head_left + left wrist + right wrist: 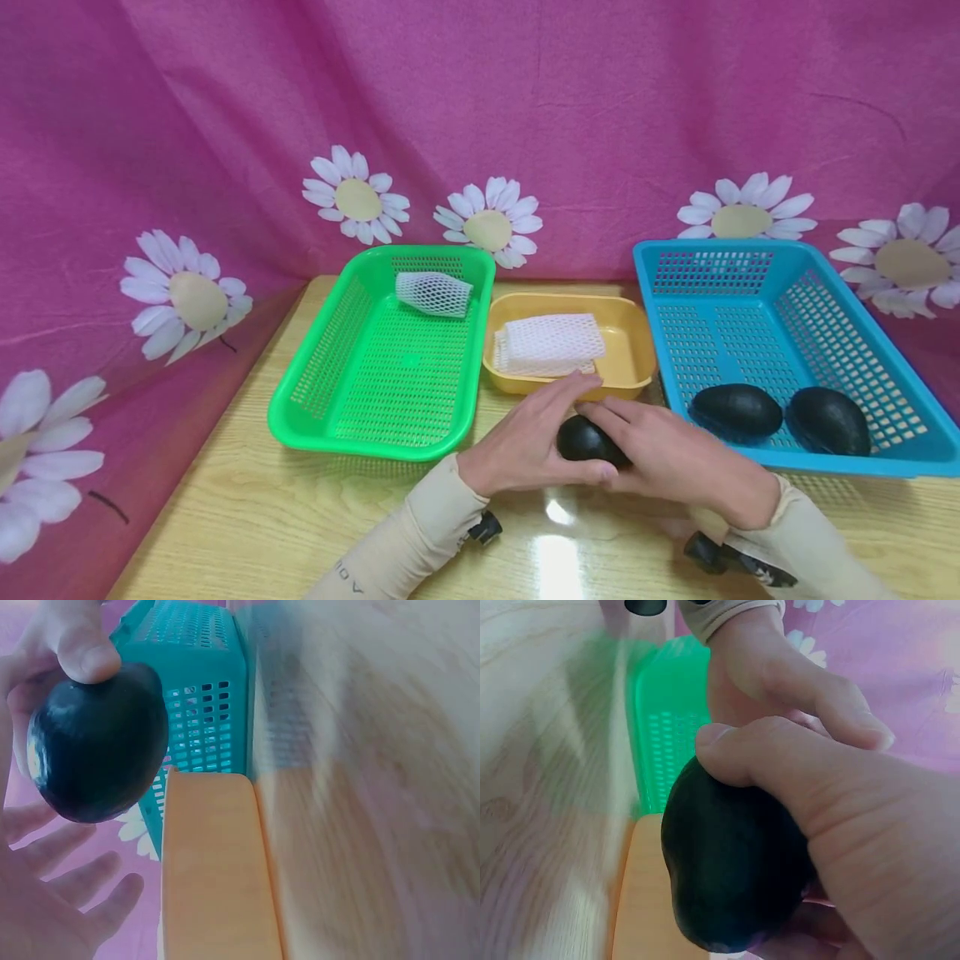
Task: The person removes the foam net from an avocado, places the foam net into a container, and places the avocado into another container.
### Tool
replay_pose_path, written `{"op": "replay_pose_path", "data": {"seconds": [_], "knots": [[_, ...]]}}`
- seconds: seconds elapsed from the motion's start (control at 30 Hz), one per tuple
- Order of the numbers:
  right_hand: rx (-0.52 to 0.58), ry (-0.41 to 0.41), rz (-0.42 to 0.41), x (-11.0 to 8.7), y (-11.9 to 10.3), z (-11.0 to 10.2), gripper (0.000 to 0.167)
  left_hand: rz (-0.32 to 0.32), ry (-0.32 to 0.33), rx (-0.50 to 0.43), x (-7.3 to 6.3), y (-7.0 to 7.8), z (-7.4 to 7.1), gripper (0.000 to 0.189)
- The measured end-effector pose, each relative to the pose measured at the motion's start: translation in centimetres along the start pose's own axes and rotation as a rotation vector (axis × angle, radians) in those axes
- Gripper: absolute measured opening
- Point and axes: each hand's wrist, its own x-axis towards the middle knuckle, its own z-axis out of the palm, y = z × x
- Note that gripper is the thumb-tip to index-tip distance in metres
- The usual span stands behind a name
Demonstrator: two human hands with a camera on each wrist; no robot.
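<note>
My right hand (660, 446) grips a black, smooth, egg-shaped fruit (588, 440) that looks like an avocado. In the right wrist view, the thumb presses on the fruit's upper end (731, 859) while the other fingers pass behind it. My left hand (521, 442) is beside the fruit on the other side. The left wrist view shows its fingers (112, 889) spread and fairly straight, apart from the fruit's lower side (97, 746). Just beyond the hands is a shallow yellow-orange tray (630, 354) with white foam net sleeves (551, 342) stacked in it.
Left of the tray stands a green basket (375, 450) with one foam net sleeve (433, 293) inside. On the right, a blue basket (892, 462) holds two more black fruits (737, 412). A magenta cloth with daisies (585, 125) hangs behind the wooden table (225, 500).
</note>
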Motion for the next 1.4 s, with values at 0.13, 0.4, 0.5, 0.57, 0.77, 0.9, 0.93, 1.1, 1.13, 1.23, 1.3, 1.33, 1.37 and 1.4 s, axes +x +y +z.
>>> {"op": "replay_pose_path", "data": {"seconds": [0.13, 0.4, 0.5, 0.57, 0.77, 0.9, 0.93, 1.1, 1.13, 1.23, 1.3, 1.33, 1.37, 1.4], "knots": [[0.047, 0.009, 0.021, -0.1, 0.0, -0.4, 0.068, 0.017, 0.026, -0.028, 0.2, 0.0, 0.0, 0.096], [0.038, -0.008, 0.051, -0.3, 0.4, -1.9, 0.068, 0.056, 0.071, -0.011, 1.0, 0.4, -0.3, 0.102], [0.041, -0.029, 0.073, -0.3, 0.7, -2.3, 0.070, 0.052, 0.079, -0.011, 1.4, 0.5, -0.3, 0.103], [0.044, -0.034, 0.082, -0.2, 0.9, -2.6, 0.070, 0.038, 0.081, -0.023, 1.6, 0.6, -0.5, 0.102], [0.064, -0.033, 0.106, 0.0, 1.6, -3.8, 0.070, 0.037, 0.129, -0.063, 2.3, 0.9, -0.8, 0.096], [0.030, 0.005, 0.109, -0.1, 2.0, -4.6, 0.070, 0.035, 0.137, -0.080, 2.9, 1.0, -1.0, 0.095], [0.017, 0.010, 0.114, -0.2, 2.1, -4.6, 0.070, 0.031, 0.132, -0.086, 3.0, 1.1, -1.0, 0.095], [-0.033, 0.047, 0.087, -0.4, 2.4, -4.8, 0.070, 0.004, 0.108, -0.125, 3.6, 1.3, -1.1, 0.095], [-0.044, 0.059, 0.080, -0.5, 2.5, -4.8, 0.070, 0.002, 0.108, -0.128, 3.8, 1.3, -1.1, 0.095], [-0.063, 0.090, 0.079, -0.7, 2.9, -5.0, 0.071, 0.008, 0.113, -0.129, 4.1, 1.3, -1.0, 0.094], [-0.072, 0.106, 0.086, -0.9, 3.2, -5.1, 0.073, 0.009, 0.111, -0.120, 4.4, 1.3, -0.9, 0.094], [-0.078, 0.110, 0.094, -1.0, 3.4, -5.2, 0.073, 0.011, 0.109, -0.112, 4.5, 1.3, -0.8, 0.094], [-0.086, 0.115, 0.100, -1.1, 3.5, -5.3, 0.074, 0.010, 0.107, -0.104, 4.6, 1.3, -0.8, 0.094], [-0.089, 0.114, 0.108, -1.2, 3.7, -5.5, 0.074, 0.006, 0.103, -0.098, 4.8, 1.3, -0.7, 0.094]]}}
